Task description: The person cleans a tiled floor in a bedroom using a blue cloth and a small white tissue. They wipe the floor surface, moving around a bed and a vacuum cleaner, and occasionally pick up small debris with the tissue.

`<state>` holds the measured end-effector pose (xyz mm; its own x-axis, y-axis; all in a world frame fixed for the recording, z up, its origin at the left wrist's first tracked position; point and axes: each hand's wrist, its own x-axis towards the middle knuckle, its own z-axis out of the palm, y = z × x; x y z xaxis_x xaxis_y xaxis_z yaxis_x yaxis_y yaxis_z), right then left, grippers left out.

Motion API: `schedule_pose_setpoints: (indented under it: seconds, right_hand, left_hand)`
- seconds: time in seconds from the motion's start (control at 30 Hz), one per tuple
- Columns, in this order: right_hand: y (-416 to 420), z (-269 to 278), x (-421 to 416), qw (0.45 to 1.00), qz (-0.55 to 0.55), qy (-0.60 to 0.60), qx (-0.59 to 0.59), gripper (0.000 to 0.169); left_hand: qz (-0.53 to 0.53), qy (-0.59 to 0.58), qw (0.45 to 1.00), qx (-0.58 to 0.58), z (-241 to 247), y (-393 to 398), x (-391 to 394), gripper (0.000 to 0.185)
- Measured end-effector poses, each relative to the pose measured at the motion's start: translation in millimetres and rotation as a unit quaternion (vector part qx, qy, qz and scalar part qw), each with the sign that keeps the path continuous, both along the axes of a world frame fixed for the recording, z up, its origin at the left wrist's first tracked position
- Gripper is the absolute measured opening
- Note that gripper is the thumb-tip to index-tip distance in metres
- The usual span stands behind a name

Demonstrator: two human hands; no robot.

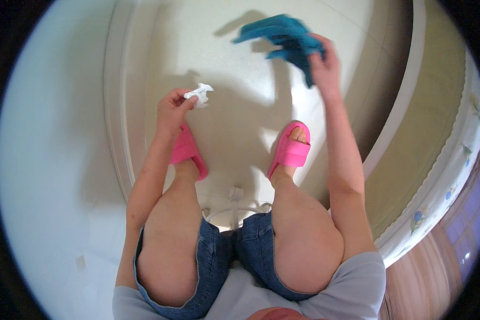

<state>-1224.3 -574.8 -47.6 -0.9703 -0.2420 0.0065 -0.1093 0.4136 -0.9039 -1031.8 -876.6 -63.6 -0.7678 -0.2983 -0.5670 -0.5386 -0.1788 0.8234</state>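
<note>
A crumpled white tissue (200, 95) is pinched between the thumb and fingers of my left hand (173, 109), above my pink slipper on that side. Farther out and to the right, my right hand (326, 68) grips a teal cloth (282, 34) at its right end. The cloth is blurred and spreads out to the left in loose folds, above the pale floor. Whether it is a garment or a rag I cannot tell.
Pink slippers (291, 150) are on my feet on the pale tiled floor (240, 132). A white wall (56, 132) with a baseboard (118, 100) stands at left. On the right is furniture draped with a flower-patterned white cloth (432, 220). A wheeled chair base (235, 196) shows beneath me.
</note>
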Motion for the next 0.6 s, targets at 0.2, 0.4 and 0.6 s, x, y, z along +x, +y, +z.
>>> schedule_pose_setpoints:
  seconds: [0.2, 0.4, 0.6]
  right_hand:
    - [138, -35, 13, 0.938, -0.157, 0.165, 0.260, 0.030]
    - [135, -110, 63, 0.921, -0.187, 0.058, 0.335, 0.034]
    - [98, -93, 73, 0.934, -0.146, 0.054, 0.323, 0.034]
  left_hand:
    - [-0.049, 0.037, 0.973, -0.224, -14, -14, -20, 0.018]
    - [-0.163, 0.060, 0.815, -0.553, -42, -53, -53, 0.024]
    - [-0.175, 0.053, 0.770, -0.611, -66, -40, -64, 0.026]
